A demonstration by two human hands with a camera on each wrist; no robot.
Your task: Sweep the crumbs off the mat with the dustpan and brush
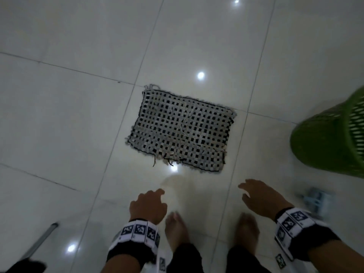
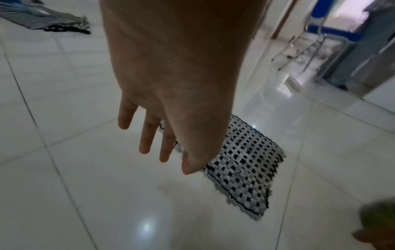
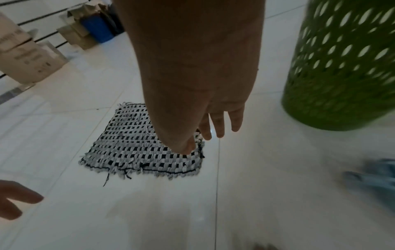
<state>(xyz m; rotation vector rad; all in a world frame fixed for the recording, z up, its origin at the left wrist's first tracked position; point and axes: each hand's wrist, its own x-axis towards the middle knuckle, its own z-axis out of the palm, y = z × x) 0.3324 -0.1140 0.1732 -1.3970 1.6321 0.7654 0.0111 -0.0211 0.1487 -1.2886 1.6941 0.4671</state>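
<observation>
A black-and-white woven mat (image 1: 180,128) (image 2: 241,166) (image 3: 141,145) lies flat on the white tiled floor ahead of my bare feet. My left hand (image 1: 147,205) (image 2: 162,135) hangs in the air short of the mat's near edge, fingers relaxed and empty. My right hand (image 1: 260,196) (image 3: 205,128) hovers to the right, fingers spread and holding nothing. A blurred light-blue plastic thing (image 1: 317,200) (image 3: 374,179), possibly the dustpan or brush, lies on the floor right of my right wrist. No crumbs can be made out on the mat.
A tall green perforated basket (image 1: 332,138) (image 3: 342,67) stands at the right. A grey metal pole (image 1: 40,240) lies at the lower left. Cardboard boxes (image 3: 27,55) and a blue bin (image 3: 98,28) stand by the far wall. A striped cloth (image 2: 45,22) lies further off.
</observation>
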